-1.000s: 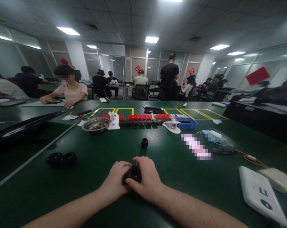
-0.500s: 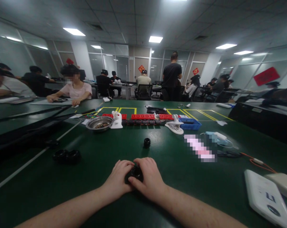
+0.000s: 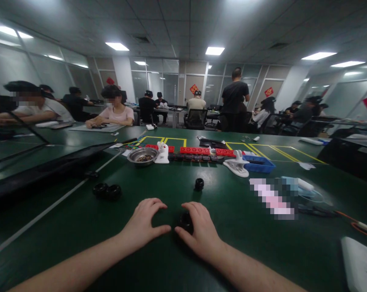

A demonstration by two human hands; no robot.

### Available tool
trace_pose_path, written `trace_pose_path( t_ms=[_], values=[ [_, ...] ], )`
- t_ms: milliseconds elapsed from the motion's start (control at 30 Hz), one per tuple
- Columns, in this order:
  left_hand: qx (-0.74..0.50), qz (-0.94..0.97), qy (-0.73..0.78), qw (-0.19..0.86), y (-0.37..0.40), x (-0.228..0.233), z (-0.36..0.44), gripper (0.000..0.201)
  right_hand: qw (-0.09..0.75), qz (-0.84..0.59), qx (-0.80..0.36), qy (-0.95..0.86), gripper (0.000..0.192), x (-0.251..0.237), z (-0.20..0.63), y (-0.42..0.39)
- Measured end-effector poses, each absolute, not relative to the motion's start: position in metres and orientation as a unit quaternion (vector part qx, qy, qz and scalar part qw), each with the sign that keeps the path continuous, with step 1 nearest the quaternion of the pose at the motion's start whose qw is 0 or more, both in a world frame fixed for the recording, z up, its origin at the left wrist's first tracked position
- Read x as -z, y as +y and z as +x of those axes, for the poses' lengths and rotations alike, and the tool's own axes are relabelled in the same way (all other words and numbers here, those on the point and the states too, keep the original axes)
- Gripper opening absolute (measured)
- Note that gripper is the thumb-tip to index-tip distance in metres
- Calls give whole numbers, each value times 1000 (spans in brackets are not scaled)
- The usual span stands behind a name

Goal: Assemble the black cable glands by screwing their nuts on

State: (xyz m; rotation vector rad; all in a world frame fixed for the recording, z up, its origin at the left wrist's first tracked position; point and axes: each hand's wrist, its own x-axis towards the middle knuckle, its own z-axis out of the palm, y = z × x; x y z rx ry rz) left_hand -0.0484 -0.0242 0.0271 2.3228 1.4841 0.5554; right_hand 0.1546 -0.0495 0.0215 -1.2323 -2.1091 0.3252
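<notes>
Left hand [image 3: 144, 224] spread and empty, right hand [image 3: 203, 229] curled round the black tyre-like ring [image 3: 185, 221], gripping it; a light, even hold should steady it best!

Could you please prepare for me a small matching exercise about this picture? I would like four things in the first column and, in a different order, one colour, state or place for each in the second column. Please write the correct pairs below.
Column one
1. left hand
2. right hand
3. metal bowl
4. plastic tray

Column two
A. curved around a round black part
B. has small pieces inside
C. blue
D. open, with nothing in its grasp

Right pairs: 1-D, 2-A, 3-B, 4-C
</notes>
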Motion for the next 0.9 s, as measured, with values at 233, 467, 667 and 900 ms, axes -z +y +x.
trace_pose_path(
  t_ms=[233,467,667,900],
  values=[
    [-92,627,739,227,-31,-30,-165,59,317,-446,-146,-824,38,-18,152,-49],
    [-105,616,753,206,-22,-25,-191,75,312,-447,-149,-825,38,-20,152,-51],
    [-82,621,757,182,-8,-19,-192,79,306,-447,-149,-827,38,-20,152,-53],
    [-78,634,747,182,-8,-22,-190,75,310,-439,-160,-828,37,-19,152,-51]
  ],
)
